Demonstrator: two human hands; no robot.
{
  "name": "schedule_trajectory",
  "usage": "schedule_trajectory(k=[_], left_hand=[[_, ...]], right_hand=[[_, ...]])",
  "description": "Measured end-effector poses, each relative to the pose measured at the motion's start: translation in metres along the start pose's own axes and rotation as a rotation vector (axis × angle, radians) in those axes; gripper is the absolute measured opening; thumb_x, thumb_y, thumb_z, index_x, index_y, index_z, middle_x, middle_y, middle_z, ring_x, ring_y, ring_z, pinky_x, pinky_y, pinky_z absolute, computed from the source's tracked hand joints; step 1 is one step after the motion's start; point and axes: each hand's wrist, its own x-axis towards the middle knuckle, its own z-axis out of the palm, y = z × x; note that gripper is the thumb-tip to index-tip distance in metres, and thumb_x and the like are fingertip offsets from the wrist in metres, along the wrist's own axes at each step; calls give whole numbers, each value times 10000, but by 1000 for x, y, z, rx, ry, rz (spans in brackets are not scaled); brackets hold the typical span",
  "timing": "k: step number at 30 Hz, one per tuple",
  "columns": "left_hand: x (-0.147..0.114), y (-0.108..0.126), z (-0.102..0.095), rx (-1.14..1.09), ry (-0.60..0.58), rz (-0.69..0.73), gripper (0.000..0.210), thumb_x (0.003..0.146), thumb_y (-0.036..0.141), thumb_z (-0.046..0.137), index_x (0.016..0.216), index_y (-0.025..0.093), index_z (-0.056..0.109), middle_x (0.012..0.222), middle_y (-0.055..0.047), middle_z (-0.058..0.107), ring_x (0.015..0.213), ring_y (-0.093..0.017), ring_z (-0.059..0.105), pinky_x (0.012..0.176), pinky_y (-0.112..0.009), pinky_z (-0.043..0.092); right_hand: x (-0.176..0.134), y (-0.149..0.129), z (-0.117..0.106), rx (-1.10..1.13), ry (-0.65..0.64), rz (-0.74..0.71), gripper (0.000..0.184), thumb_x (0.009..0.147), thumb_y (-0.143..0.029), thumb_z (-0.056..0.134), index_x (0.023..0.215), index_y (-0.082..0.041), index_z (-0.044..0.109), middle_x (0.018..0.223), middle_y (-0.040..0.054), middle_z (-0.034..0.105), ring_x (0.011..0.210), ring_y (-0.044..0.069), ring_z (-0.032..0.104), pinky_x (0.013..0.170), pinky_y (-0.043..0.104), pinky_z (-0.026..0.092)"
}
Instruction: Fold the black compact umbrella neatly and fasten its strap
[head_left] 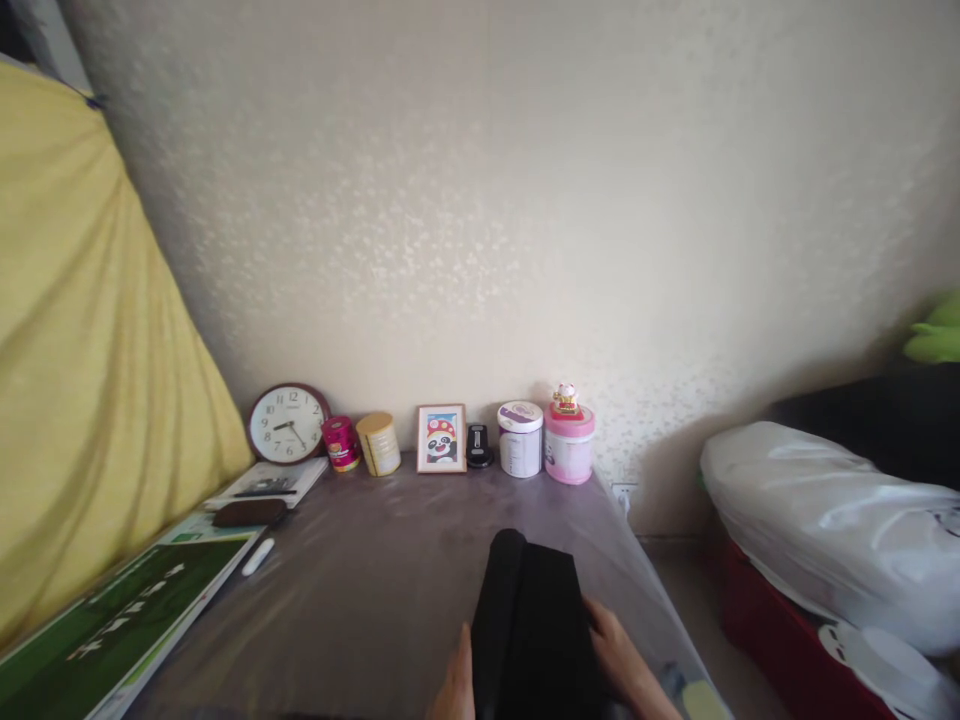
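Note:
A black box-shaped object (544, 620) with a rounded ridge along its left side is held between my two hands above the near right part of the table. My left hand (456, 680) presses against its left side, partly cut off by the bottom edge of the view. On the opposite side, my right hand (624, 655) grips it, with some fingers hidden behind it. The dark surface shows little detail, so its exact kind is unclear.
Along the wall on the table (360, 590) stand a round clock (289, 425), several canisters, a framed panda picture (442, 440) and a lucky cat figure (567, 402). Books (127, 620), a brown case (250, 513) and a white marker (258, 557) lie left. White bags (832, 520) are right.

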Motion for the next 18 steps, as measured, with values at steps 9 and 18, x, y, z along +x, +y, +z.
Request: schedule_trajectory(k=[9, 18], left_hand=[[-5, 17, -2, 106, -72, -57, 924, 666, 47, 495, 1398, 155, -59, 1483, -145, 141, 1037, -230, 585, 832, -269, 433], [-9, 21, -2, 89, -67, -20, 957, 632, 33, 501, 1397, 136, -65, 1482, -145, 149, 1065, -240, 565, 827, -254, 432]], right_hand=[[-8, -21, -12, -150, 206, 67, 443, 759, -565, 395, 822, -206, 647, 849, 79, 707, 810, 228, 652, 718, 271, 480], [-7, -37, -7, -356, 141, 135, 424, 772, -541, 432, 913, -198, 640, 774, 58, 689, 737, 222, 644, 665, 284, 459]])
